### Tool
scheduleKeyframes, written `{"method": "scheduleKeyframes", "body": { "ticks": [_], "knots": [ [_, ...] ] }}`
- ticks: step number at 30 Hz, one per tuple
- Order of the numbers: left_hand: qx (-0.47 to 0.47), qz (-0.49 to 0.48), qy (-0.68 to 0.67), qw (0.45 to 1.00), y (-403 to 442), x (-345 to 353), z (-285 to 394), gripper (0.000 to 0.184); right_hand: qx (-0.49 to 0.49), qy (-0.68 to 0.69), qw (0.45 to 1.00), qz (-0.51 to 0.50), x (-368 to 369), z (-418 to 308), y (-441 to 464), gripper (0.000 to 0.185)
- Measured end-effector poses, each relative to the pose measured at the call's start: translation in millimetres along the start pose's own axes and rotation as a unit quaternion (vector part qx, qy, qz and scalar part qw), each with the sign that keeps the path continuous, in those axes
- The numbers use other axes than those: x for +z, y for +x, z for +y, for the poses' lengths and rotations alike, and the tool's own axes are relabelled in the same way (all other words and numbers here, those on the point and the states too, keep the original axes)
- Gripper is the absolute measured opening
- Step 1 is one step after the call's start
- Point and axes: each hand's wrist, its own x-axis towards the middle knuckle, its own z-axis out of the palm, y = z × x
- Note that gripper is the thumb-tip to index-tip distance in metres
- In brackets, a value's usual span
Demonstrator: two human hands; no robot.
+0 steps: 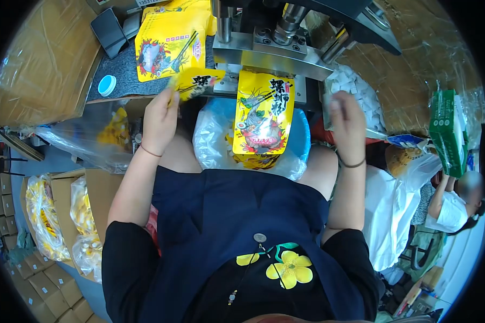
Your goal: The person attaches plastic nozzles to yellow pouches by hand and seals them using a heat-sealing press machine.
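Note:
A yellow printed pouch (199, 83), blurred and tilted, is held by its edge in my left hand (160, 123), in front of a stack of similar pouches (170, 51). Another yellow pouch (263, 116) hangs with its top edge at the metal press (275, 59), above a blue basin (302, 142) lined with clear plastic. My right hand (348, 126) is to the right of that pouch, apart from it and beside a heap of small white pieces (355, 91). Blur hides what its fingers are doing.
A phone (109, 32) and a round blue-white lid (107, 85) lie at the upper left. Cardboard boxes (37, 59) stand on both sides, with bagged yellow pouches (46, 218) at lower left. Another person (452, 210) is at the far right, near a green box (448, 132).

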Motion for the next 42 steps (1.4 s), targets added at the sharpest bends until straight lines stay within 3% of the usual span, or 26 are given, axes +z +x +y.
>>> {"method": "scheduleKeyframes", "body": {
  "ticks": [1, 2, 4, 6, 7, 8, 11, 12, 14, 15, 18, 20, 22, 26, 27, 30, 31, 32, 33, 34, 35, 36, 38, 40, 41, 42],
  "knots": [
    [-0.061, -0.029, -0.275, 0.959, -4.7, 9.4, 10.7, 0.023, -0.055, -0.012, 0.998, -0.024, 10.8, -10.1, -0.2, 0.016],
    [-0.020, -0.020, -0.263, 0.964, -9.3, 19.0, 25.3, 0.019, -0.104, 0.024, 0.992, -0.062, 21.8, -15.7, 0.6, 0.015],
    [-0.072, -0.150, -0.160, 0.973, -15.8, 18.3, 52.4, 0.021, -0.128, 0.107, 0.980, -0.110, 30.1, -45.4, 6.0, 0.013],
    [-0.058, -0.174, -0.196, 0.963, -22.4, 40.1, 62.3, 0.024, -0.037, 0.178, 0.979, -0.086, 30.6, -61.6, 9.4, 0.013],
    [-0.042, -0.188, -0.182, 0.964, -24.3, 49.5, 66.0, 0.026, -0.036, 0.187, 0.979, -0.073, 32.4, -66.0, 12.5, 0.014],
    [-0.084, -0.215, -0.253, 0.940, -28.5, 57.4, 74.6, 0.026, -0.035, 0.194, 0.979, -0.058, 35.0, -68.4, 17.8, 0.014],
    [-0.057, -0.277, -0.325, 0.902, -34.1, 73.2, 84.4, 0.027, -0.061, 0.171, 0.982, -0.057, 39.6, -69.0, 20.4, 0.015],
    [-0.099, -0.292, -0.400, 0.863, -37.9, 82.7, 86.0, 0.029, -0.060, 0.145, 0.985, -0.067, 35.6, -64.9, 20.6, 0.015],
    [-0.151, -0.349, -0.487, 0.786, -41.1, 83.2, 96.6, 0.037, -0.114, 0.093, 0.979, -0.140, 23.1, -45.1, 23.7, 0.018],
    [-0.181, -0.392, -0.488, 0.759, -41.6, 87.9, 94.5, 0.035, -0.061, 0.148, 0.968, -0.195, 19.4, -46.0, 20.2, 0.022],
    [-0.220, -0.420, -0.539, 0.696, -46.5, 98.7, 98.8, 0.034, -0.088, 0.057, 0.988, -0.117, 11.3, -31.2, 19.1, 0.020],
    [-0.224, -0.388, -0.564, 0.694, -40.0, 104.3, 92.0, 0.035, -0.073, -0.207, 0.974, -0.051, -3.7, -4.0, 28.7, 0.021],
    [-0.227, -0.332, -0.592, 0.699, -24.7, 104.7, 87.8, 0.036, 0.073, -0.304, 0.943, -0.115, -15.1, 38.9, 23.4, 0.026],
    [-0.249, -0.313, -0.573, 0.716, 14.2, 93.4, 81.9, 0.032, 0.058, -0.267, 0.946, -0.175, -12.8, 63.8, 26.5, 0.027],
    [-0.257, -0.323, -0.579, 0.703, 17.2, 90.7, 83.2, 0.040, 0.056, -0.252, 0.950, -0.177, -11.0, 67.8, 26.6, 0.027],
    [-0.183, -0.243, -0.612, 0.730, 16.6, 85.7, 96.8, 0.035, 0.038, -0.193, 0.974, -0.112, -3.2, 82.1, 20.0, 0.026],
    [-0.164, -0.109, -0.492, 0.848, 18.1, 84.8, 82.6, 0.036, 0.028, -0.181, 0.979, -0.091, -4.1, 81.1, 18.0, 0.025],
    [-0.074, -0.062, -0.348, 0.932, 33.2, 73.0, 54.1, 0.037, 0.019, -0.169, 0.983, -0.070, -5.4, 78.0, 15.7, 0.024],
    [-0.101, 0.009, -0.309, 0.946, 46.6, 54.4, 53.2, 0.042, 0.010, -0.157, 0.986, -0.051, -6.8, 74.2, 12.7, 0.024],
    [0.120, 0.193, -0.037, 0.973, 66.5, 45.6, 20.5, 0.050, 0.036, -0.127, 0.991, -0.035, -9.7, 68.7, 10.1, 0.024],
    [0.216, 0.207, 0.222, 0.928, 75.6, 24.1, 11.9, 0.061, 0.061, -0.097, 0.993, -0.018, -13.6, 61.5, 8.9, 0.025],
    [0.190, 0.111, 0.317, 0.922, 77.1, 15.1, -9.7, 0.061, 0.084, -0.067, 0.994, 0.000, -17.5, 54.9, 7.9, 0.026],
    [0.227, 0.022, 0.377, 0.898, 55.0, 8.3, -16.4, 0.054, 0.070, -0.051, 0.995, 0.057, -26.2, 44.9, 4.9, 0.020],
    [0.241, -0.049, 0.348, 0.905, 26.0, 7.0, 5.6, 0.044, 0.051, -0.056, 0.989, 0.123, -32.4, 36.6, -0.2, 0.020],
    [0.270, -0.023, 0.378, 0.885, 19.3, 6.5, 3.9, 0.037, 0.031, -0.032, 0.989, 0.138, -32.7, 35.2, -1.5, 0.023],
    [0.204, -0.009, 0.277, 0.939, 12.3, 4.4, 3.0, 0.035, 0.032, -0.012, 0.992, 0.121, -30.0, 29.9, -1.4, 0.022]
  ]
}}
